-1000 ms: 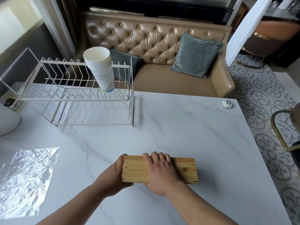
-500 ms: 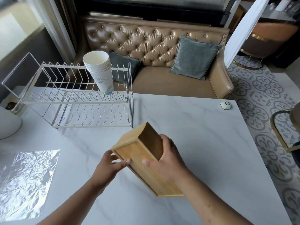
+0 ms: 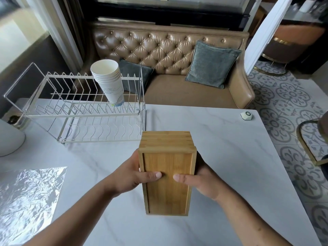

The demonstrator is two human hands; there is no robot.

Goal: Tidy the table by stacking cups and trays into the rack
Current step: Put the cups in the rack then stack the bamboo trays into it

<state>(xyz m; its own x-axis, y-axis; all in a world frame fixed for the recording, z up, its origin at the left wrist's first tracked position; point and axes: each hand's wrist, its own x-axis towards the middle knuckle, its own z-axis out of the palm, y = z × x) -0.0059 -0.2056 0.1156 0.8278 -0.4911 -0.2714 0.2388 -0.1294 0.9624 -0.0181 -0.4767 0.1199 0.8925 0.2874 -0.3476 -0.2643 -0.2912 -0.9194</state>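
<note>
A stack of wooden trays (image 3: 167, 167) is held above the marble table (image 3: 221, 148), long side pointing away from me, its flat underside facing up. My left hand (image 3: 131, 174) grips its left edge with the thumb on top. My right hand (image 3: 200, 178) grips its right edge the same way. A two-tier white wire rack (image 3: 85, 112) stands at the table's far left. A stack of white paper cups (image 3: 110, 82) leans in the rack's upper tier, towards its right end.
A crinkled sheet of clear film (image 3: 26, 197) lies at the near left. A white rounded object (image 3: 8, 135) sits at the left edge. A small white hexagonal device (image 3: 246, 115) rests at the far right corner. A tan sofa (image 3: 168, 68) stands behind the table.
The trays lay flat on the table under both hands, were lifted and tilted, and are now turned lengthwise, held in the air between both hands.
</note>
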